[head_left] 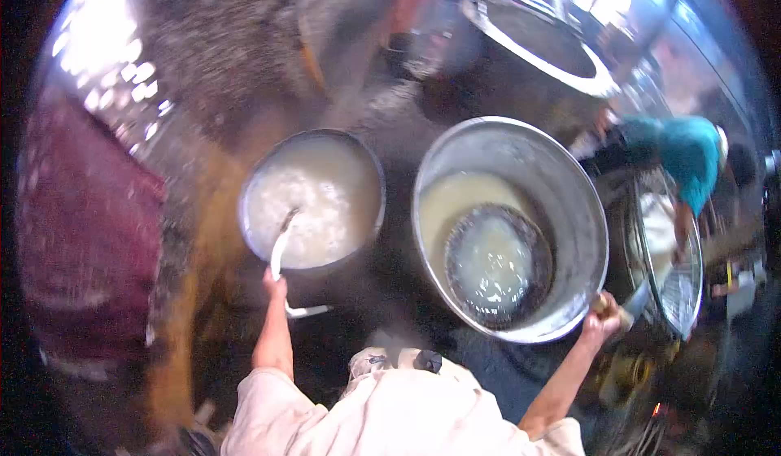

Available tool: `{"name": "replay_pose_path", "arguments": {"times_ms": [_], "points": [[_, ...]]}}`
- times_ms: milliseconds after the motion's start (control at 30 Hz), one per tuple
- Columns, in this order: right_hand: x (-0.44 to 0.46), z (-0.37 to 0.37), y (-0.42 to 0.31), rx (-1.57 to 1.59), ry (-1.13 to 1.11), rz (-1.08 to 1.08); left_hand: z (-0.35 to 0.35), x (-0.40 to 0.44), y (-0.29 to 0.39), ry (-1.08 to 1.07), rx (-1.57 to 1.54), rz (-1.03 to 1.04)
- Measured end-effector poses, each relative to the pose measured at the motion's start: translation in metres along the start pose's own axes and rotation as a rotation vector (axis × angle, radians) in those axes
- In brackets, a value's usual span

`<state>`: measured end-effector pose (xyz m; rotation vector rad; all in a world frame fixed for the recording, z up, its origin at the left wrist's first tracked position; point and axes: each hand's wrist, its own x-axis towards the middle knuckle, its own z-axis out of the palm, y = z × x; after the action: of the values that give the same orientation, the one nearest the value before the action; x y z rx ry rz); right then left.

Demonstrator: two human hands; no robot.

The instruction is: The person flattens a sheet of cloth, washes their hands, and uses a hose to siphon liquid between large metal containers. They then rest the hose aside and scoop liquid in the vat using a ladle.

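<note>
My left hand is closed around a white hose, whose curved end reaches over a round basin of cloudy, frothy liquid. A bent white length of it shows below the hand. My right hand is closed at the near right rim of a big metal pot. Something light brown shows at its fingers, too blurred to make out. Inside the pot lies pale yellowish liquid, with a bubbly, darker-ringed patch near its lower side.
A person in a teal top bends over a round metal vessel at the right. A large, white-rimmed round vat stands at the back. Dark red sheeting covers the left side. Much of the surroundings is blurred.
</note>
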<state>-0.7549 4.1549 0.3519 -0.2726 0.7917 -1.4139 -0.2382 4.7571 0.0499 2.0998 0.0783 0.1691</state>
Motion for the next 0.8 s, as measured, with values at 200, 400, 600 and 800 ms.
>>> {"name": "replay_pose_path", "arguments": {"times_ms": [200, 400, 600, 800], "points": [[-0.081, 0.060, -0.048, 0.214, -0.692, -0.142, 0.037, 0.032, -0.034, 0.231, 0.136, -0.276], [0.016, 0.024, -0.004, -0.401, -0.164, -0.115, 0.052, 0.009, 0.070, 0.015, 0.746, -0.302], [0.040, -0.009, 0.130, -0.658, -0.119, 0.143, 0.124, -0.072, 0.171, -0.312, 0.233, 0.076], [0.026, -0.069, 0.237, -0.904, -0.156, 0.733, 0.194, -0.160, 0.273, -0.483, 0.066, 0.124]]}}
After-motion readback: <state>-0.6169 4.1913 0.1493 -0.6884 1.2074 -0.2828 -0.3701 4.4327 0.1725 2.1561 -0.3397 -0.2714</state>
